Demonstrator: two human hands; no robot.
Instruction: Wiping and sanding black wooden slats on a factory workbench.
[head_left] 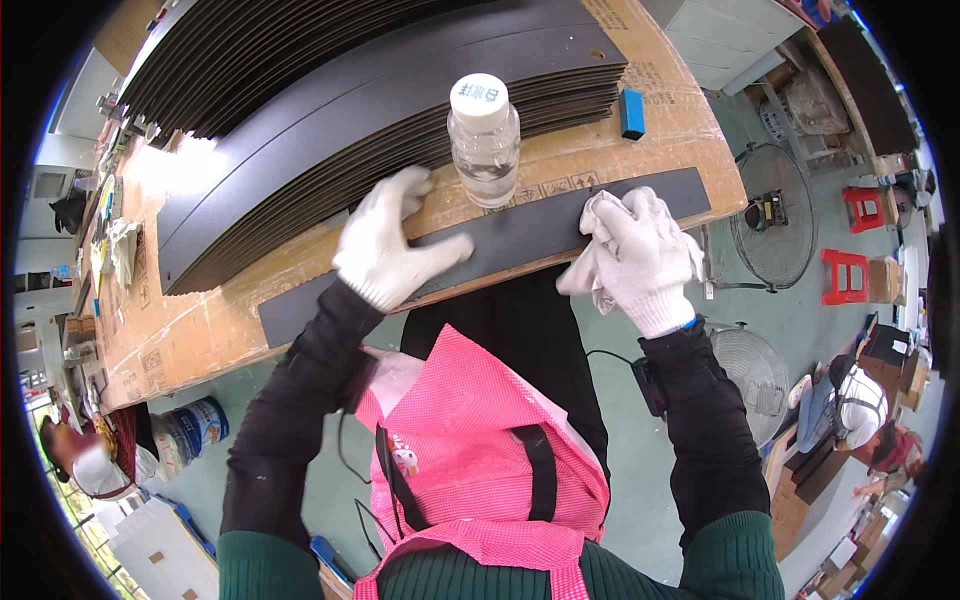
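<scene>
A crumpled white cloth (588,268) is clasped by the right grip (645,258), which is covered by a white glove, and is held against the upper face of a long dark board (520,240). The left grip (388,245), gloved likewise, is held open with its thumb and fingers parted; its thumb is seen over the board, but whether the surface is touched cannot be told. The board is laid flat along the near edge of the desk (685,130), which is covered with brown cardboard. A clear bottle (484,150) with a white cap is stood upright between the board and a stack of dark panels (400,85), both hands being placed nearer the body. A small blue block (631,114) is set near the right end of the stack. Below the desk edge, a pink apron (470,430) is worn over a green ribbed top (440,575). Farther right, a round fan (768,210) and two red stools (846,277) are seen on the green floor (640,390).
</scene>
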